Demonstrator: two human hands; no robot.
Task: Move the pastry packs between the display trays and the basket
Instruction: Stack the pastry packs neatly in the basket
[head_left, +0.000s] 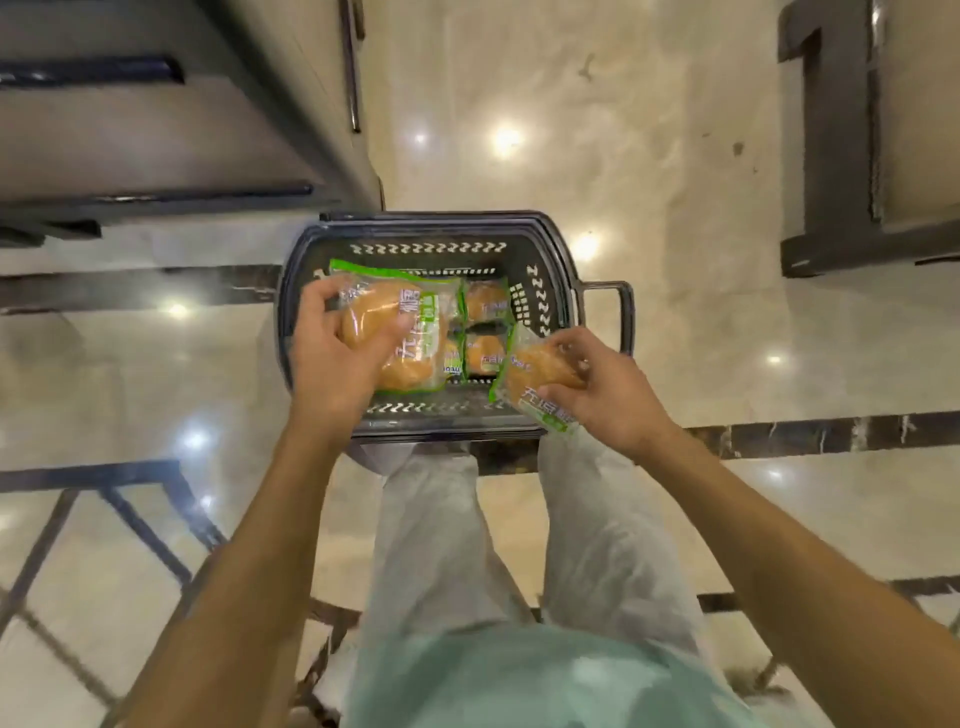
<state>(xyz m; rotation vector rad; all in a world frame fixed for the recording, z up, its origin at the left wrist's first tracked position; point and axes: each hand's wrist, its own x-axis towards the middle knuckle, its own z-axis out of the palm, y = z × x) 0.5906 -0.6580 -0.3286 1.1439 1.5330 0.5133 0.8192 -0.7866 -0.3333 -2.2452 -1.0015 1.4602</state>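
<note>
- I stand over the basket (558, 260), which sits on the polished floor (675, 171) just beyond my feet, so both arms can reach it straight down.
- My left hand (332, 358) grips a large pastry pack (395, 332), thumb on top and fingers curled round its far edge, held above the left half of the basket.
- My right hand (605, 387) pinches a second pack (530, 387) by its right end; it hangs tilted over the near right rim, partly outside the basket.
- Several smaller packs (485, 325) lie side by side at the bottom, to the right of the pack in my left hand.
- Taking one pack per hand halves the trips, I judge; whether these two are going in or coming out cannot be told.
- No display trays are plainly in view; a dark shelf unit (171, 130) stands to the far left.
</note>
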